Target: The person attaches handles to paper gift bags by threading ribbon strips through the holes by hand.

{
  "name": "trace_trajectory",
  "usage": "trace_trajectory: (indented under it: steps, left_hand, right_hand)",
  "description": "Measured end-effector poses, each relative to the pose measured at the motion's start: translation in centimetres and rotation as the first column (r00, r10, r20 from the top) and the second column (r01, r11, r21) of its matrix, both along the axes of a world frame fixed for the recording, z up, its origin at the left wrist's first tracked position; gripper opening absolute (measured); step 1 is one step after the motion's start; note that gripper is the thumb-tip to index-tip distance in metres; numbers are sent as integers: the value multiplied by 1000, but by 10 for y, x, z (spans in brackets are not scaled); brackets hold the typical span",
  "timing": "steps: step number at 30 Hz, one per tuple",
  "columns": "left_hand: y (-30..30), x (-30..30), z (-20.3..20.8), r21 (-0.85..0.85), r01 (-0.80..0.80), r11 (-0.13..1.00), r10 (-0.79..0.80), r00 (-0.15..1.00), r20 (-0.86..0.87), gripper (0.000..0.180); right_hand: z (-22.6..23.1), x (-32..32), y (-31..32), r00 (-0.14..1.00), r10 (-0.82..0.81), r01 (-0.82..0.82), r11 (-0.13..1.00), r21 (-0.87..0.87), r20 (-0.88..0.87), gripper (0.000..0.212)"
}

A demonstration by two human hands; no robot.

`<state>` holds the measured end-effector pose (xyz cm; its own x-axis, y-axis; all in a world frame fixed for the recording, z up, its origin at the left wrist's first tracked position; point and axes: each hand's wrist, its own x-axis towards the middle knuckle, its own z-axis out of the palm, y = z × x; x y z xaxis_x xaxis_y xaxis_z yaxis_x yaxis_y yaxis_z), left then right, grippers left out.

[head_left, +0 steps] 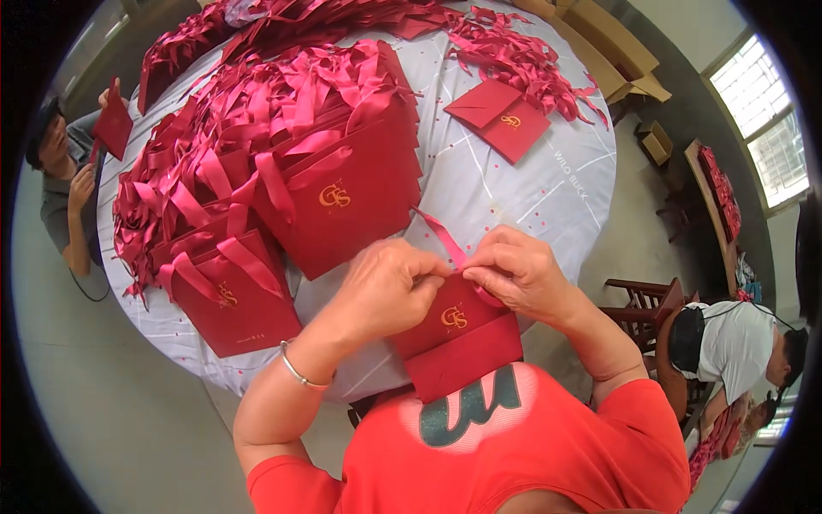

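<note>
A red paper gift bag (454, 351) with a gold emblem lies folded flat at the table's near edge, against my shirt. Over its top edge, my left hand (390, 283) is closed in a pinch; what its fingertips grip is too small to make out. Beside it my right hand (518, 270) pinches a pink ribbon (441, 236) between thumb and fingers. One end of that ribbon stretches away up and to the left, and another part loops down below the right thumb.
Rows of red bags with ribbon handles (334, 201) stand at the left, a smaller bag (227, 295) before them. Far right are flat bags (505, 120) and loose ribbons (522, 60) on the white tablecloth (548, 206). Other people (64, 180) work at both sides.
</note>
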<state>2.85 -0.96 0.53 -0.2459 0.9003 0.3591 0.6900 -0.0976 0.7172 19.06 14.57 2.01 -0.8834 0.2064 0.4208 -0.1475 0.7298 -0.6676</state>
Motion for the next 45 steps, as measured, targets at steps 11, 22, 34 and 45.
trace_trajectory:
  steps: [11, 22, 34, 45]
  left_hand:
    - [-8, -27, 19, -318, 390, 864, -129, 783, 609, 19]
    - [-1, -16, 6, -458, 499, 736, 200, 486, 851, 17]
    - [-1, -17, 3, -414, 537, 735, 197, 415, 888, 17]
    - [-1, -13, 11, -447, 484, 753, 200, 478, 855, 17]
  right_hand:
    - [9, 20, 11, 994, -84, 83, 996, 15, 77, 11]
    - [30, 22, -5, 992, -54, 70, 987, 142, -112, 18]
    - [5, 13, -24, 997, 3, 19, 952, 306, -71, 18]
    - [2, 4, -30, 997, 16, 15, 914, 406, -72, 17]
